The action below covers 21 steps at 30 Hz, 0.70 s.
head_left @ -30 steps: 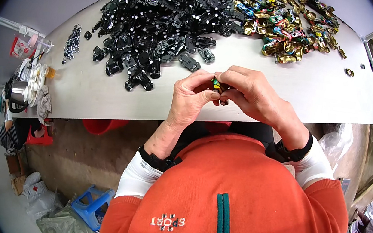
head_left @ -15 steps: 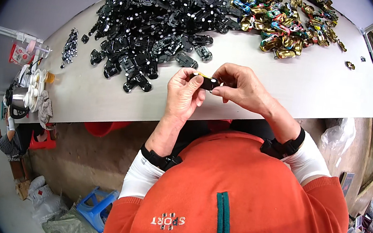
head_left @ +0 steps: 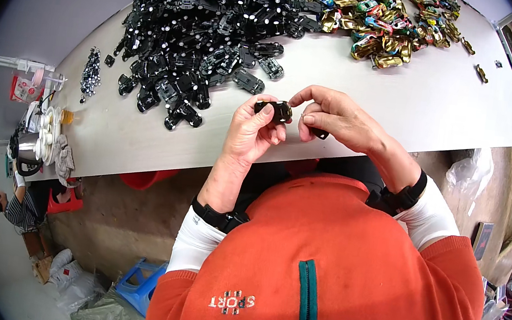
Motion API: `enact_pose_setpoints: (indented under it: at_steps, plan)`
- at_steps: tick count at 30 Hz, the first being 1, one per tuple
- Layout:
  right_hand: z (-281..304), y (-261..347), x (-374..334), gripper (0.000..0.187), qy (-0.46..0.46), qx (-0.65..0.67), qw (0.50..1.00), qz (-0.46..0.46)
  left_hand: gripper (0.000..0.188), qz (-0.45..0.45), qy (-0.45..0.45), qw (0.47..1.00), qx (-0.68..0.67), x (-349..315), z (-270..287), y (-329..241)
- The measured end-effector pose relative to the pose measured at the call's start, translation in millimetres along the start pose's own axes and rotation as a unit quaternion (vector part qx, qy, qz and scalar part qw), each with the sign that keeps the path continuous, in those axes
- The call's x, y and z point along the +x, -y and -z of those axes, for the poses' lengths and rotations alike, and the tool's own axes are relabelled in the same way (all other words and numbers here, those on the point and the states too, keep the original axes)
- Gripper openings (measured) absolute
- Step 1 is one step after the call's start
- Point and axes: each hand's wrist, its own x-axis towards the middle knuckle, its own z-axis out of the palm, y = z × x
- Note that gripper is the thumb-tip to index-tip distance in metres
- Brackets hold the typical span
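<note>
In front of me, above the near edge of the table, my left hand (head_left: 246, 133) pinches a small black toy car (head_left: 281, 112) between thumb and fingers. My right hand (head_left: 345, 123) is just to its right, its index finger reaching toward the car. The other fingers of that hand curl round a small black piece (head_left: 319, 133), mostly hidden, whose kind I cannot make out. Beyond my hands lies a large heap of black toy car parts (head_left: 215, 24), with a few grey-black ones (head_left: 248, 82) at its near edge.
Shiny gold and multicoloured toy car bodies (head_left: 383, 32) are piled at the back right of the white table (head_left: 441, 112). Small silvery pieces (head_left: 91, 72) lie to the left. Red stools and a blue stool (head_left: 140, 283) stand below; another person (head_left: 21, 208) sits at far left.
My right hand has parted slightly from the toy car, with a small black piece in its fingers. The car in my left hand has turned. The view has shifted a little.
</note>
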Motion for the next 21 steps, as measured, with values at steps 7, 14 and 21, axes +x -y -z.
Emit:
enact_pose_setpoints:
  at_steps: [7,14,21]
  plan:
    - [-7.3,-3.7,-0.2,0.015,-0.022,0.069,0.996,-0.046,0.018,-0.013,-0.017,0.998,0.062,-0.8,-2.9,1.6]
    - [-7.0,-9.5,3.1,0.01,-0.028,0.019,0.998,-0.044,0.018,-0.029,-0.025,0.992,0.12,-2.4,-11.3,0.6]
    - [-13.8,-15.8,9.3,0.007,-0.127,-0.135,0.983,-0.012,0.016,-0.084,-0.084,0.969,0.217,-5.1,-28.5,3.6]
